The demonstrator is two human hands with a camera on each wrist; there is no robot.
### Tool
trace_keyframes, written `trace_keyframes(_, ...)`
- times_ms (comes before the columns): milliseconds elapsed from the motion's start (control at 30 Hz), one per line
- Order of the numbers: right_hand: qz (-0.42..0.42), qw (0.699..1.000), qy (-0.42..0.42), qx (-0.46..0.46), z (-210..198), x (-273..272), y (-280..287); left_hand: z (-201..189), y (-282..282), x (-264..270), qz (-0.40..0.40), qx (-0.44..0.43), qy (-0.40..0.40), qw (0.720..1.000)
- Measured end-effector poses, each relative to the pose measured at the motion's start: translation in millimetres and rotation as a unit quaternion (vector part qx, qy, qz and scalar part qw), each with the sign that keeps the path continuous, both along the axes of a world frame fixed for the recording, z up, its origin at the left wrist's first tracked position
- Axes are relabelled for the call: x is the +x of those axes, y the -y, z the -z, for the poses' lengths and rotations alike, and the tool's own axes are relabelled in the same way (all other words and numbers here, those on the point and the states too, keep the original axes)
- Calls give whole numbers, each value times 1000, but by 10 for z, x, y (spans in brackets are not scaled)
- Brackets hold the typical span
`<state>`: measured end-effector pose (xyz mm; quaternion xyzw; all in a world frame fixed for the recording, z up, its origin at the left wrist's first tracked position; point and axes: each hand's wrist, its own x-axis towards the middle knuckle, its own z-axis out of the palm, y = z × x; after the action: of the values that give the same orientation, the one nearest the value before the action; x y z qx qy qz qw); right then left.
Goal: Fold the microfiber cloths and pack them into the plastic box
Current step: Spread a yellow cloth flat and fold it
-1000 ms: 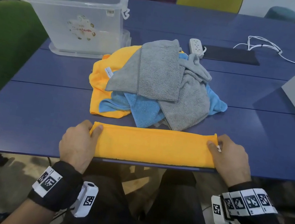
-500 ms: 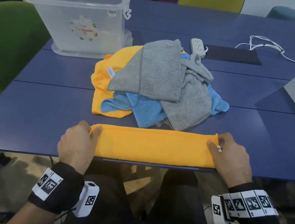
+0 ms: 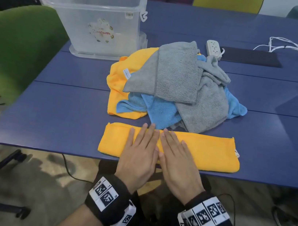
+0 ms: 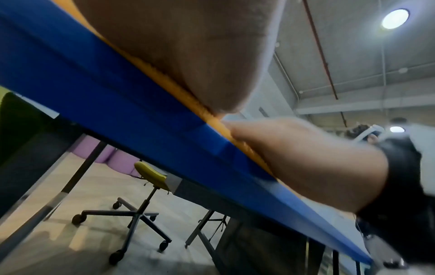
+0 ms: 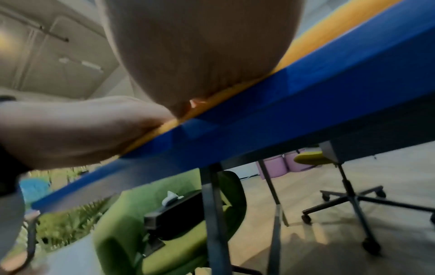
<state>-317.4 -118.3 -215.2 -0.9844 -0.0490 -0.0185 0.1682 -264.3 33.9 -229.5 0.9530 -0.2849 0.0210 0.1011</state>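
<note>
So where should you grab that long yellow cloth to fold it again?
Probably by one short end of the folded yellow cloth, both corners pinched, coming from the side. It lies flat as a long strip along the table edge, so one end can swing over onto the other.

A cloth pile (image 3: 176,90) blocks the table (image 3: 63,116) ahead; bare tabletop lies left.

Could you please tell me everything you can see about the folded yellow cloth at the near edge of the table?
The yellow cloth is a fuzzy microfiber piece folded into a long, flat strip lying along the near edge of the blue table, just in front of the pile of cloths. A small white tag shows at its right end. The left hand and right hand press flat, side by side, on its middle, fingers straight.
</note>
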Motion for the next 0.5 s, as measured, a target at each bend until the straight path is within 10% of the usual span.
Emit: trace_keyframes(500, 216, 976, -14, -21, 86, -327, 1063, -17, -813, 227, -158, -39, -46, 986)
